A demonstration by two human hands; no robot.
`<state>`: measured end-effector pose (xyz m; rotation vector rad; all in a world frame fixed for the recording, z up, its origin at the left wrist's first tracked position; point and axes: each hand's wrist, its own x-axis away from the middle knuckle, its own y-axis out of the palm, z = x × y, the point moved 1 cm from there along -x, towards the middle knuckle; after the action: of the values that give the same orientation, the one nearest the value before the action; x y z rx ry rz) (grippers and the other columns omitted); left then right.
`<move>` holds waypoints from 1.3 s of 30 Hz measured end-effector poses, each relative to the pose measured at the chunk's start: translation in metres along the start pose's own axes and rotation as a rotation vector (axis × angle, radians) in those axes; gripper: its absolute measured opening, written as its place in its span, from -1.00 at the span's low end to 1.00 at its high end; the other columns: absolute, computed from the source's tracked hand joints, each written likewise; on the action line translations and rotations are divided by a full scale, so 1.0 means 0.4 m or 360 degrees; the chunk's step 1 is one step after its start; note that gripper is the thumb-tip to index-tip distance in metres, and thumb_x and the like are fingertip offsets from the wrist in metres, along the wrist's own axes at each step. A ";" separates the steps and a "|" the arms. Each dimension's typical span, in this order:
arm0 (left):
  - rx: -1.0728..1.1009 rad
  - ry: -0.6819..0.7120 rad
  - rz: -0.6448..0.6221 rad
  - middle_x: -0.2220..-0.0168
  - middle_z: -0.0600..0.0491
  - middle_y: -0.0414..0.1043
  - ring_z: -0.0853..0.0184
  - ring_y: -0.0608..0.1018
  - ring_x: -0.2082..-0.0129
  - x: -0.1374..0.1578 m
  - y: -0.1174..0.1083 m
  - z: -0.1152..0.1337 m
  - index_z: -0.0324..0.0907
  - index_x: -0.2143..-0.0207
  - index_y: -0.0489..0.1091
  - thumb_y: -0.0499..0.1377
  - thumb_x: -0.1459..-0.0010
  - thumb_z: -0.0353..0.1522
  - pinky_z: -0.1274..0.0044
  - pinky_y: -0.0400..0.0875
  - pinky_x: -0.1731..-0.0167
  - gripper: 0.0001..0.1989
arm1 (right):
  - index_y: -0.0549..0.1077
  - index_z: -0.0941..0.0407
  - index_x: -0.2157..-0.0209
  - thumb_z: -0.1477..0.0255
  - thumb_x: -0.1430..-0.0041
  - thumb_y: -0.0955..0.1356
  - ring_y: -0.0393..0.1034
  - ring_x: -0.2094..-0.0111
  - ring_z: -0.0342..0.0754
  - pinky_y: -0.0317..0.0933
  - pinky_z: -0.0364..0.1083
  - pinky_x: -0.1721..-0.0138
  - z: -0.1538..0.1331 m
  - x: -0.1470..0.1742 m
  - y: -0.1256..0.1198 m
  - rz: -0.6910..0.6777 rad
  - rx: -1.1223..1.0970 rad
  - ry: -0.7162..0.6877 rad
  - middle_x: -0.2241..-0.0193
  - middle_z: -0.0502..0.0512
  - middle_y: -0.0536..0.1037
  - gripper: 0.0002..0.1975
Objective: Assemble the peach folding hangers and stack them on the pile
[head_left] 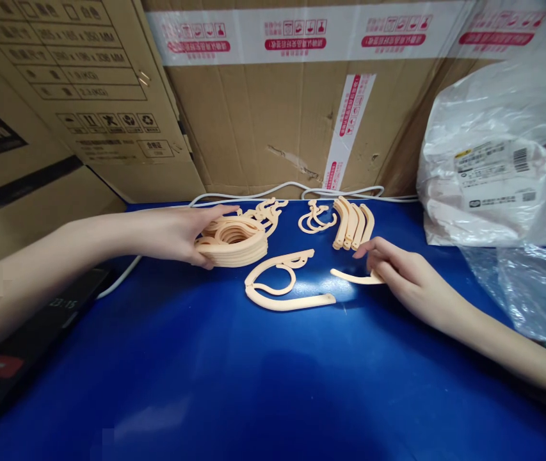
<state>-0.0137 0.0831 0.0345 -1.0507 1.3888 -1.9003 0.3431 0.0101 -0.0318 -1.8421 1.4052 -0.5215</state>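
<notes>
My left hand (181, 234) is closed around the left end of a stack of curved cream hanger parts (244, 253), thumb on the near side and fingers on the far side. A single curved hanger arm (354, 278) is pinched in my right hand (392, 266), whose index finger reaches toward a pile of similar hanger arms (353, 224). Between the hands lies a partly joined folding hanger (273, 301), spread open on the blue table (234, 384). Beyond it sit small cream hooks (317, 219), and more hook-shaped pieces (273, 211) lie behind the stack.
Cardboard boxes (263, 128) wall off the back and left side. A white cable (292, 186) runs along the rear edge. At the right stands a white plastic bag (488, 186) with clear film (527, 294) before it. A dark device showing a clock (61, 320) lies under my left forearm.
</notes>
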 end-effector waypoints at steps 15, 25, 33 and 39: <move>-0.0036 0.0048 0.0072 -0.20 -0.08 0.30 0.07 0.46 -0.08 -0.050 -0.003 0.072 -0.01 -0.38 -0.24 0.25 0.03 -0.05 0.44 0.32 0.03 0.04 | 0.32 0.07 0.18 0.38 -0.27 0.15 0.18 0.57 -0.14 0.05 -0.13 0.50 -0.006 0.004 -0.001 -0.0079 0.0014 0.0016 0.58 -0.11 0.30 -0.82; 0.0027 0.0015 0.0097 0.01 -0.02 0.47 0.21 0.55 0.18 -0.038 -0.010 0.123 -0.08 -0.37 -0.20 0.13 -0.10 -0.27 0.49 0.37 0.23 -0.16 | 0.33 0.07 0.18 0.37 -0.29 0.15 0.21 0.58 -0.14 0.07 -0.14 0.50 -0.004 0.007 -0.001 -0.0110 0.0047 0.0037 0.56 -0.10 0.34 -0.81; 0.0073 0.0061 0.0130 -0.02 -0.02 0.46 0.22 0.54 0.16 -0.040 -0.011 0.121 -0.09 -0.36 -0.15 0.18 -0.03 -0.30 0.51 0.40 0.23 -0.11 | 0.34 0.06 0.15 0.33 -0.31 0.15 0.21 0.56 -0.13 0.06 -0.12 0.49 0.001 0.007 0.003 -0.0156 0.0074 0.0083 0.55 -0.10 0.34 -0.79; 0.0090 0.0065 0.0151 -0.02 -0.01 0.46 0.17 0.54 0.17 -0.047 -0.004 0.110 -0.03 -0.37 -0.16 0.20 -0.02 -0.26 0.43 0.40 0.17 -0.09 | 0.34 0.05 0.16 0.20 -0.33 0.13 0.21 0.54 -0.11 0.07 -0.10 0.46 -0.009 0.008 0.000 -0.0136 0.0023 0.0140 0.55 -0.08 0.35 -0.71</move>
<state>0.0336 0.0758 0.0380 -0.9076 1.3746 -1.8900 0.3415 0.0060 -0.0298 -1.8940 1.3811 -0.6616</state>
